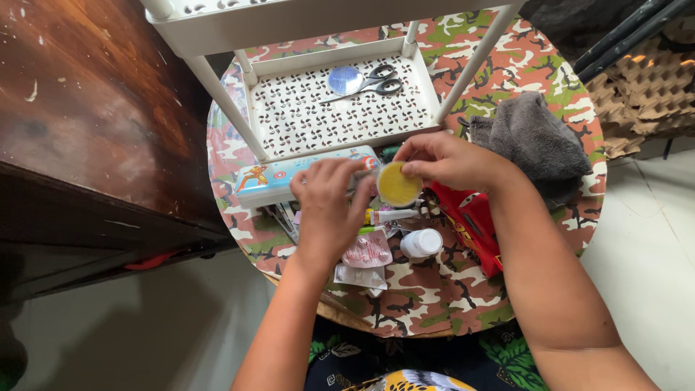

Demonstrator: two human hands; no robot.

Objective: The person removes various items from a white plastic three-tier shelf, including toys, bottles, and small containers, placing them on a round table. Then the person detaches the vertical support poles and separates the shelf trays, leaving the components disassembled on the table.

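My right hand (447, 159) holds a small round yellow tin (397, 184) by its rim, its flat face turned toward me. My left hand (329, 206) is beside it with its fingers curled at the tin's left edge, touching it. Both hands hover over a round table (449, 289) covered with a camouflage cloth. Under them lie a small tube (391, 215), a white bottle (421, 243) and pink blister packs (367, 251).
A white perforated rack shelf (340, 108) holds scissors (376, 80) and a round mirror (344, 80). A light-blue pencil case (286, 176) lies in front of it. A red box (474, 221) and a grey cloth (532, 137) sit to the right. A dark wooden cabinet (87, 123) stands left.
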